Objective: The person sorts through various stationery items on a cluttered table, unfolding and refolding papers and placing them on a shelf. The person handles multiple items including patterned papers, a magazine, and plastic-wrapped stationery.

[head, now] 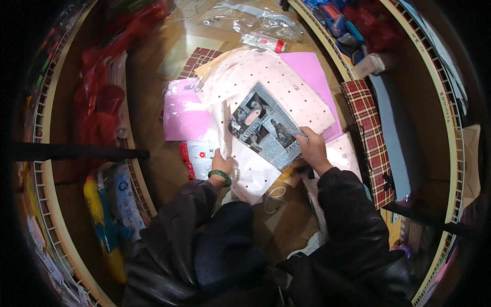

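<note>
My right hand (315,150) grips the lower right corner of a flat bag with a newspaper-style print (268,126), which has an oval cut-out handle near its upper left. In my left hand (221,167), a green bangle at the wrist, is the edge of a white dotted plastic bag (256,177). That bag is partly folded back and lies below the printed one. Beneath both spreads a pile of pale pink bags with brown dots (264,78). Pink-violet bags (186,111) stick out on the left, and another violet sheet (312,73) on the right.
Metal-edged shelves flank me on both sides. A red plaid bag (366,142) lies along the right shelf, and red plastic packages (105,107) fill the left one. Clear plastic wrapping (253,19) lies on the wooden floor ahead. A red-and-white packet (197,157) is beside my left hand.
</note>
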Available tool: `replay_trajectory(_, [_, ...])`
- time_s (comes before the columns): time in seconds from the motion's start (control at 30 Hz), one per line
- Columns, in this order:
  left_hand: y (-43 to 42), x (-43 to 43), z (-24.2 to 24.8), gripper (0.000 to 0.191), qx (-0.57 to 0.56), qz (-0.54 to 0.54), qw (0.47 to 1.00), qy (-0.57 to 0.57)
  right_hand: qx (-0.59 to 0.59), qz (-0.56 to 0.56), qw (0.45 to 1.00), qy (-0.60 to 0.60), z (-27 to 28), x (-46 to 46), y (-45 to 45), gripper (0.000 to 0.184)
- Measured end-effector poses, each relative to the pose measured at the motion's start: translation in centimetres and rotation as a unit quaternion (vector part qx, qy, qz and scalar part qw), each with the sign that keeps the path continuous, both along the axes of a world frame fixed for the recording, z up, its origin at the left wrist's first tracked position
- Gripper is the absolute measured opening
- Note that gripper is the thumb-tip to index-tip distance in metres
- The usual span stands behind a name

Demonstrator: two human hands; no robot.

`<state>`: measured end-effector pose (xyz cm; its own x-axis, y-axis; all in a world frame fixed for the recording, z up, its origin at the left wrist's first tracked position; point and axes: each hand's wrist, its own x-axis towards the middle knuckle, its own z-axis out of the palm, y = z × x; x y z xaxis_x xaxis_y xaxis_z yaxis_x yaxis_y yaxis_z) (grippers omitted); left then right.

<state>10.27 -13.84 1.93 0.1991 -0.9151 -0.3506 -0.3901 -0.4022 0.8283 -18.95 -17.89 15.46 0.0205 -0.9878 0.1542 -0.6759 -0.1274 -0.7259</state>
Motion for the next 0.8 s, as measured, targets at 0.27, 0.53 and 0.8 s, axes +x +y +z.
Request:
replay_trajectory(0.27, [-2.2,-3.1,6.2,0.063,-0.01,-0.212,0.969,-0.129,-0.023,0.112,0.991,0.073,14.2,-6.2,5.4,0.019])
replay_trajectory(0.53, [-5.4,-12.2,20.1,0.104,-0.349,-0.54,0.766,-0.016,0.05,0.065,0.979,0.187,21.7,-10.8,17.1,0.026])
replay_trajectory(0.8, [1.4,-22.0,29.8,0.042,-0.183,-0.775,0.605,-0.028,0.002,0.032,0.97,0.239,24.0,-11.5,22.6,0.015])
